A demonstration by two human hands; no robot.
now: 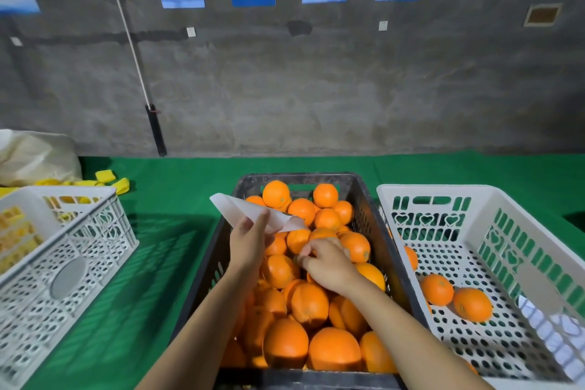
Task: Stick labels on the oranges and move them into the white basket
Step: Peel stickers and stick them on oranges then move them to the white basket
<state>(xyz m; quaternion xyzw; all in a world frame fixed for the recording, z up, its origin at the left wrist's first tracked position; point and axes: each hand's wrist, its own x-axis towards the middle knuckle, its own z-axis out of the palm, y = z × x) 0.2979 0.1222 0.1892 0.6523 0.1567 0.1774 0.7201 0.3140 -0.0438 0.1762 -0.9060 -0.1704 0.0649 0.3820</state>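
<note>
Head view: oranges (310, 304), round and dimpled, fill the dark slotted crate (376, 231). Left hand (248, 239) pinches the glossy label sheet (253, 214); right hand's (329, 263) curled fingertips press one fruit, likely sticking a label; it should be smoothed firmly. White basket (481, 241), perforated plastic, stands just right.

— What is on the table (177, 199)?
— A green cloth covers it. 3 crates sit on it: a dark crate (218, 250) in the middle, a white basket (474, 193) right, another white crate (72, 250) left.
— Anything else?
— Yellow pieces (107, 176) and a pale bag (34, 157), far left.
</note>
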